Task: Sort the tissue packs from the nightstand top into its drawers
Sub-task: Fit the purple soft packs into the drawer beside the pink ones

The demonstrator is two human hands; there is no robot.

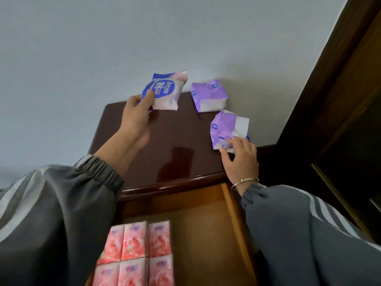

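Note:
My left hand [137,112] grips a blue and white tissue pack [166,91] by its left edge, raised at the back of the dark wooden nightstand top [177,141]. My right hand [240,155] pinches the near corner of a purple tissue pack [226,129] lying at the top's right side. A second purple pack [209,94] lies behind it against the wall. Below the top, the open drawer [208,234] holds several pink tissue packs [136,254] in rows on its left side.
A pale wall [123,48] stands behind the nightstand. Dark wooden furniture [340,100] rises along the right. The drawer's right half shows bare wood.

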